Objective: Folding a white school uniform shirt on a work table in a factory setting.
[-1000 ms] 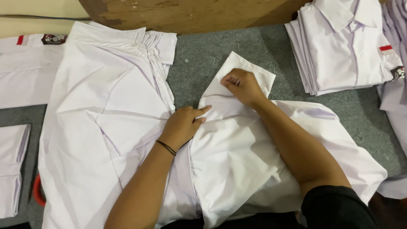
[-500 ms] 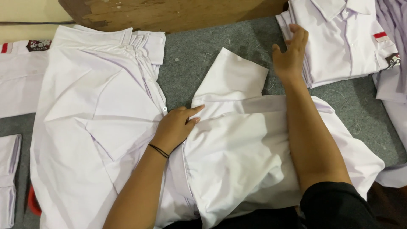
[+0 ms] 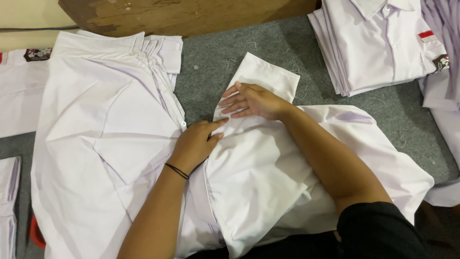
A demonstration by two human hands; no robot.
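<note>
A white shirt lies spread on grey carpet in front of me, its short sleeve pointing away. My left hand, with a black band on the wrist, presses flat on the cloth beside the shirt's front edge. My right hand lies flat on the sleeve's base, fingers spread and pointing left, nearly touching the left hand's fingertips. Neither hand grips anything.
A pile of several white shirts lies at the left. A neat stack of folded white shirts with a red-and-white patch sits at the back right. A wooden board runs along the far edge. More white garments lie at the right edge.
My right hand went from the sleeve out to the folded stack at the right, then came back and now lies flat on the sleeve. The left hand stayed pressing the cloth.
</note>
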